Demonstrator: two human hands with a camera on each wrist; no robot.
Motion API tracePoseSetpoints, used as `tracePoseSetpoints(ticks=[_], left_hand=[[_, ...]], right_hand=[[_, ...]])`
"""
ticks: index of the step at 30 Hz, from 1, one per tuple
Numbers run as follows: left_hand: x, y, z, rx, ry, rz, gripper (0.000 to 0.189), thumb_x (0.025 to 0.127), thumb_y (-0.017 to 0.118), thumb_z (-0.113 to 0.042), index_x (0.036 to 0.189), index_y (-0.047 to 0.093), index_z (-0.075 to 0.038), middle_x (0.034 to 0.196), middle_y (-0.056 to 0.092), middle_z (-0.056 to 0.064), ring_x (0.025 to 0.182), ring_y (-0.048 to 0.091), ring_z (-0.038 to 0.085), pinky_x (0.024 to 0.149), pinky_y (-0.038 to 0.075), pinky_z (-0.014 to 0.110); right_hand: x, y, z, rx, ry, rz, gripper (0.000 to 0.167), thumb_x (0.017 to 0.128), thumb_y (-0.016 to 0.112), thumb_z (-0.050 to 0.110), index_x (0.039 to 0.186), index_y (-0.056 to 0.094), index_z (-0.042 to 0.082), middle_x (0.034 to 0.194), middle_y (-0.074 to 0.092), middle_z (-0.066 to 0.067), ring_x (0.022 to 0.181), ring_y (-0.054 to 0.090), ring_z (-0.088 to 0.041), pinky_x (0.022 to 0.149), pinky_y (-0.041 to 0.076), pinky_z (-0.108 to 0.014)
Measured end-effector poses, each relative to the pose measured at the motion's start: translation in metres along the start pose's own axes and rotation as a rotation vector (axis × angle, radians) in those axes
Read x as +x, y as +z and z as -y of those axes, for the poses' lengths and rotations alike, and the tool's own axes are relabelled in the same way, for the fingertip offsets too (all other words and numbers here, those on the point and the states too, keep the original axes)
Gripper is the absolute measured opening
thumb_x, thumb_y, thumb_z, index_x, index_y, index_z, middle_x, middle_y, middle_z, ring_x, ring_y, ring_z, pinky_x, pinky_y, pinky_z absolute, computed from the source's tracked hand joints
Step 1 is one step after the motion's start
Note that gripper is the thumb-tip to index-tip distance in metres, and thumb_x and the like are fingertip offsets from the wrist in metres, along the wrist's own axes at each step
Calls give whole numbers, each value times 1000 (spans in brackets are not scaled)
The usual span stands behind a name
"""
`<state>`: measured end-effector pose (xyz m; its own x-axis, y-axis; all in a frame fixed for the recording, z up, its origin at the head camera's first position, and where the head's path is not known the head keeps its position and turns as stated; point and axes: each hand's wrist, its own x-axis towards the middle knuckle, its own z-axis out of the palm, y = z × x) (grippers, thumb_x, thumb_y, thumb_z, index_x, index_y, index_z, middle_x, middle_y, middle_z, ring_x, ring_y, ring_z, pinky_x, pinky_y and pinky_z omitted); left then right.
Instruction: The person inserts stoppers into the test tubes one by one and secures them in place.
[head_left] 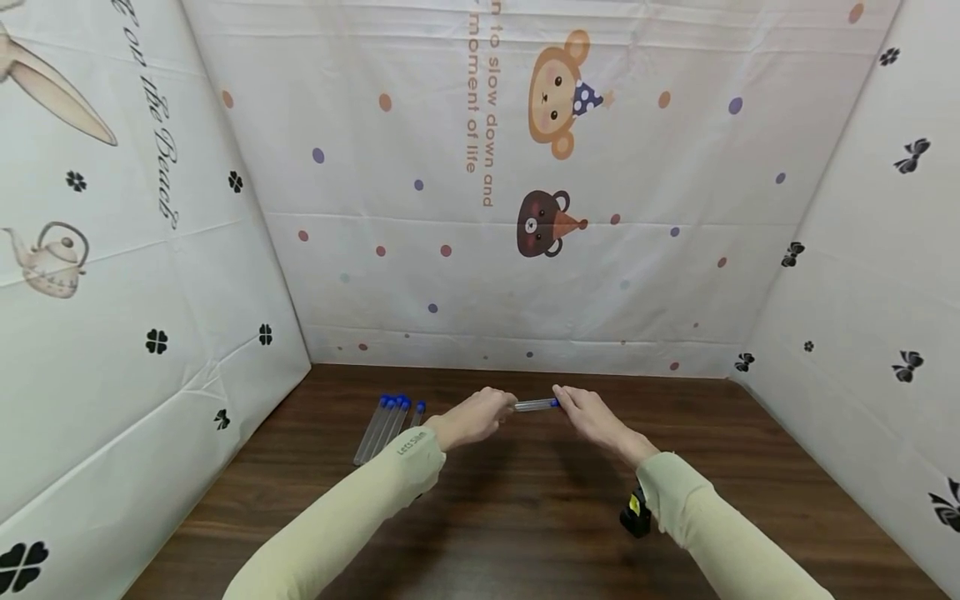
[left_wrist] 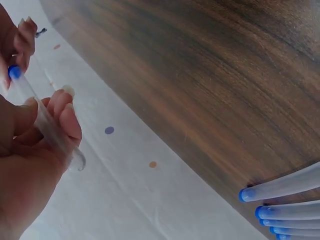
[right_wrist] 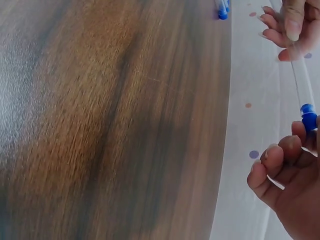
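Observation:
A clear test tube (head_left: 534, 406) with a blue stopper (right_wrist: 309, 120) is held up between both hands over the table. My left hand (head_left: 477, 416) grips the tube's body, thumb along its side; in the left wrist view the rounded bottom (left_wrist: 78, 161) pokes out past the curled fingers. At the other end, my right hand (head_left: 596, 418) pinches the blue stopper with thumb and forefinger, its other fingers loosely bent. The stopper sits at the tube's mouth. Several more stoppered test tubes (head_left: 381, 433) lie side by side left of my left hand.
Under the right forearm, a black and yellow object (head_left: 636, 514) sits on the dark wooden table (head_left: 525, 533), partly hidden by the sleeve. White printed cloth (head_left: 450, 292) hangs behind the table and along both sides.

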<state>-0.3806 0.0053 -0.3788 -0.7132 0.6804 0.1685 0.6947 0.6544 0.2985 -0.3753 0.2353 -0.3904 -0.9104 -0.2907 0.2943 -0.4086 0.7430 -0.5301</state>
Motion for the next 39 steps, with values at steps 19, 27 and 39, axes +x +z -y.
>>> tracePoseSetpoints(ticks=[19,27,39], left_hand=[[2,2,1,-31,19,-53,17,101,49,-13,94,64,-7,73,57,0,56,41,5,55,37,17],[2,5,-6,33,-61,-32,16,97,53,-6,100,69,-6,93,72,3,71,61,7,66,50,19],[4,12,-22,157,-132,-68,12,88,61,0,94,69,-5,84,71,1,67,65,11,62,52,22]], right_hand=[[-3,4,1,247,136,124,58,105,27,44,80,44,-5,55,37,2,41,35,-12,44,36,-26],[-4,11,2,219,213,78,49,105,28,42,66,36,13,52,35,3,39,39,-12,47,46,-33],[-4,21,-2,202,230,22,50,107,29,34,63,40,11,44,42,0,45,56,-33,52,45,-30]])
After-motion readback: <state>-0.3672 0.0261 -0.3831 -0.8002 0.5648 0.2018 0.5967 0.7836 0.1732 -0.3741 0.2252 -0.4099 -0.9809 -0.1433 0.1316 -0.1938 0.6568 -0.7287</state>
